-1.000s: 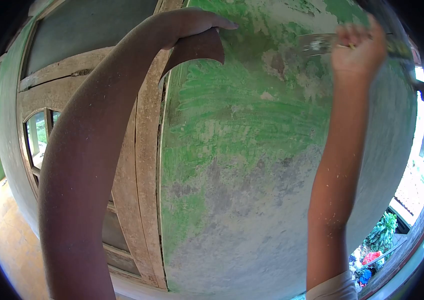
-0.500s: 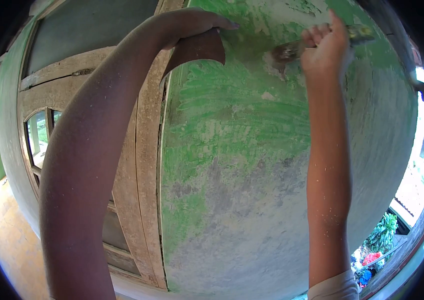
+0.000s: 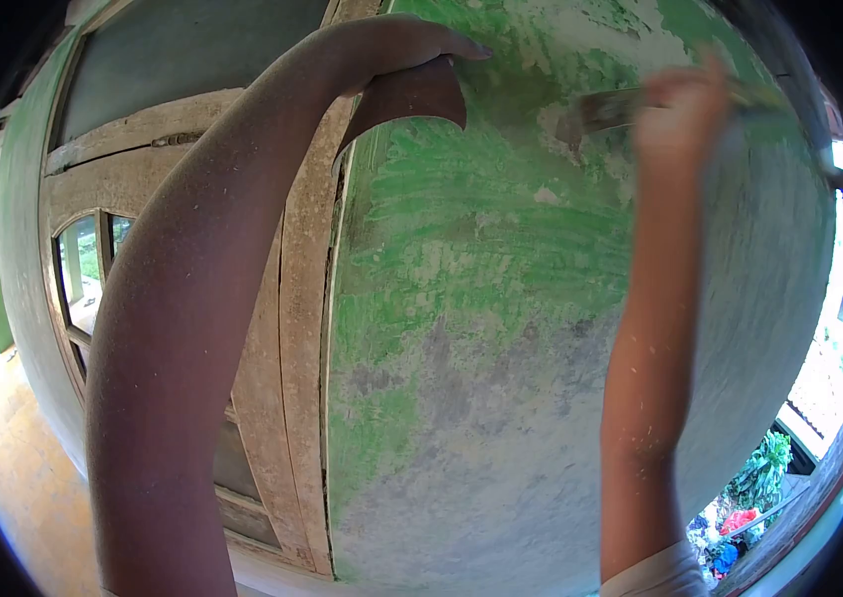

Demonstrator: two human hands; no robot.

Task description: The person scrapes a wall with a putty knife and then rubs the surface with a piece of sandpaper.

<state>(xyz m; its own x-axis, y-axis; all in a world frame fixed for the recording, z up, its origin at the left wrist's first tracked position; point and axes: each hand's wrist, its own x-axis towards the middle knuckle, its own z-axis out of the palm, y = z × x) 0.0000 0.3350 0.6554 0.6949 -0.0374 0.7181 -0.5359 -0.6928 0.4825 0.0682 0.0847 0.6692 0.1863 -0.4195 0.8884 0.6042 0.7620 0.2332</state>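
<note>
At the top of the view, my left hand [image 3: 406, 42] is closed on a bent brown sheet that looks like sandpaper [image 3: 416, 97], and its fingers lie close to the wall. To the right, my right hand [image 3: 682, 117] grips a flat brush [image 3: 608, 109], blurred by motion. The brush's dark end points left, and its handle [image 3: 759, 98] sticks out on the other side of the fist. Both hands are at the upper part of a wall [image 3: 501, 249] with worn green paint, where pale grey patches show through.
A weathered wooden frame [image 3: 292, 398] borders the wall on the left, with a small glazed window [image 3: 80, 269] beyond it. The tan floor [image 3: 28, 448] shows at lower left. Plants [image 3: 764, 468] and red and blue items [image 3: 737, 522] are outside at lower right.
My right hand has moved to the right and slightly down with the brush. My left hand and the sandpaper are shifted a little to the right in view.
</note>
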